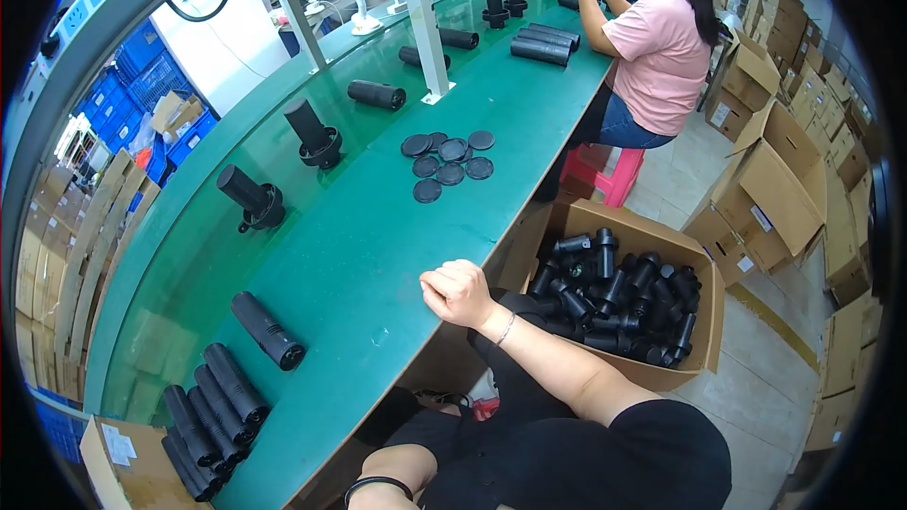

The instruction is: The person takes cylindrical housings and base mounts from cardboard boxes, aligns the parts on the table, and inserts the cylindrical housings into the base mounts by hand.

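Many black fittings (614, 288) filling open carton (652, 234), right fingers (442, 289) curled closed, left unseen

The workbench (350, 255) is green, the tubes (267, 329) and discs (427, 191) black. The carton (710, 335) is brown, the fittings (644, 274) and wearer's top (614, 463) black. The co-worker's shirt (666, 76) is pale pink, the stool (622, 178) vivid pink. The crates (156, 76) are blue; the pale grey floor (756, 406) bears a yellowish stripe (770, 319)

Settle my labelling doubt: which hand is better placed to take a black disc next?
Probably the right hand: curled shut, yet nearer the discs; the left forearm runs out of frame.
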The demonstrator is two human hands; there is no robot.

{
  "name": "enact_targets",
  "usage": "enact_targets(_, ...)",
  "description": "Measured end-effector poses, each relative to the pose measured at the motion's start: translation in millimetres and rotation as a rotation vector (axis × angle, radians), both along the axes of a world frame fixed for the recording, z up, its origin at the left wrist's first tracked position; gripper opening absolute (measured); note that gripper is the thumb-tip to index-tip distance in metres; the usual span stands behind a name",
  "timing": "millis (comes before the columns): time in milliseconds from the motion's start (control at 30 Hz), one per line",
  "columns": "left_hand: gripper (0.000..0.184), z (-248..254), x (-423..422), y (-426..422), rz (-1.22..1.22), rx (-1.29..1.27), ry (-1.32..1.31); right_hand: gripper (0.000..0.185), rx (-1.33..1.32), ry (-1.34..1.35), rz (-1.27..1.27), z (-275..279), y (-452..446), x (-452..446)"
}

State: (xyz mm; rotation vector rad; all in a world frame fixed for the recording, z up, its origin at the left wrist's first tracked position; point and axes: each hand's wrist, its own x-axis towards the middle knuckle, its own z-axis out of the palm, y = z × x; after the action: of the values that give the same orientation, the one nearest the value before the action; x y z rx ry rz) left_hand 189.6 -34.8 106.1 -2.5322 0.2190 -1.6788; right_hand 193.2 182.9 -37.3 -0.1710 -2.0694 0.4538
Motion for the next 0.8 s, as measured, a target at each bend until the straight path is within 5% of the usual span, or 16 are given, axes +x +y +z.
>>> enact_targets(800, 0.054, 0.5, 0.9, -3.5, -0.036, 0.032, 0.028, 0.005, -0.008, 0.02, 0.007, 0.4, 0.8, 1.0)
